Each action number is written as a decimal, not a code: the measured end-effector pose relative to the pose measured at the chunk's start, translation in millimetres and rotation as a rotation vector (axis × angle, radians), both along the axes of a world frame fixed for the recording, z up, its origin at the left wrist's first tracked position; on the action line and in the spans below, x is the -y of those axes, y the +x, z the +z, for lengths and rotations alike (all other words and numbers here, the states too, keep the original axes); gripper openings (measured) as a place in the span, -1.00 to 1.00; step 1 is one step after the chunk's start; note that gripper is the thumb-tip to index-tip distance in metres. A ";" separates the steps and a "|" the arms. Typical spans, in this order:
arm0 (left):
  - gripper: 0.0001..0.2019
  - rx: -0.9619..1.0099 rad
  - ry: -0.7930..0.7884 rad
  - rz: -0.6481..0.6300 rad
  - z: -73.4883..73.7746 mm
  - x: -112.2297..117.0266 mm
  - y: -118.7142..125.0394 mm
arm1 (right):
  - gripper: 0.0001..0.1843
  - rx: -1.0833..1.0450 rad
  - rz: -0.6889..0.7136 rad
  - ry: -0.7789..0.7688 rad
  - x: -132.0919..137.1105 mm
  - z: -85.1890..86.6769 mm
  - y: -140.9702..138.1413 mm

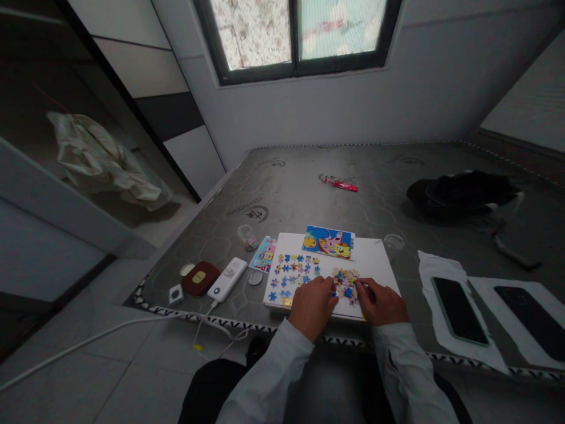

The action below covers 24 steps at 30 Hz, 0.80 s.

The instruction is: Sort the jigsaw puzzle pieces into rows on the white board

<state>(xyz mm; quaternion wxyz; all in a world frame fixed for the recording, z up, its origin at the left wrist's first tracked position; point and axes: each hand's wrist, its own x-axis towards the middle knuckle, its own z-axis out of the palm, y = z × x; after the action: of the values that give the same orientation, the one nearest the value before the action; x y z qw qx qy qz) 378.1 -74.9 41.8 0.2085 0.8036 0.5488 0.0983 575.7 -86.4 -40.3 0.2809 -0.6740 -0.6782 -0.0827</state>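
Jigsaw puzzle pieces [291, 274] in blue, yellow and orange lie scattered across the left half of a white board [375, 265], which rests on a bare grey mattress [282, 200]. A small joined cluster of pieces [345, 285] sits right of them, between the person's two hands. The left hand [313, 307] rests on the board with its fingers close together and curled downward, just beside the cluster. The right hand [379, 301] comes in from the other side, fingers also close together, its fingertips [358, 286] touching the cluster's right edge. Whether either hand pinches a piece is hidden. A colourful cartoon picture card [327, 242] leans at the board's far edge.

A clear plastic cup [246, 235], tilted on its side left of the board, holds a few small coloured bits. A second clear cup [394, 241] stands just past the board's far right corner; its contents are too faint to tell. Nearby on the mattress are a small cartoon card [263, 254], a white power bank [227, 279] with a cable, and a dark red pouch [199, 278]. Two black phones [459, 310] [529, 318] lie on white sheets to the right. Farther back are a red tube [339, 184] and a black cloth [461, 191].
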 end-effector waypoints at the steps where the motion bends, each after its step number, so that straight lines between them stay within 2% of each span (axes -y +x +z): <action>1: -0.87 0.022 -0.006 -0.001 0.6 0.7 0.0 | -0.70 -0.001 -0.001 -0.007 0.0 -0.1 0.1; 7: -0.92 0.105 0.006 0.067 10.0 -1.6 -16.1 | -0.69 0.021 0.010 -0.024 -0.5 1.0 1.1; 10: -0.93 0.073 -0.012 0.152 12.8 -10.3 -36.9 | -0.70 0.014 0.018 -0.021 -0.5 1.8 1.2; 15: -0.92 -0.032 -0.066 0.238 9.7 -22.0 -65.7 | -0.70 -0.013 0.015 -0.013 -0.3 2.0 0.5; 24: -0.93 -0.109 -0.034 0.311 9.4 -21.3 -65.8 | -0.68 -0.002 -0.001 -0.036 0.0 1.6 0.1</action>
<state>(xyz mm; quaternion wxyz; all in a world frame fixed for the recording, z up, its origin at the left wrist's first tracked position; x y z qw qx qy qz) 312.2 -53.6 51.2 0.1743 0.7093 0.6787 0.0762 575.8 -86.4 -38.7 0.2694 -0.6791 -0.6792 -0.0700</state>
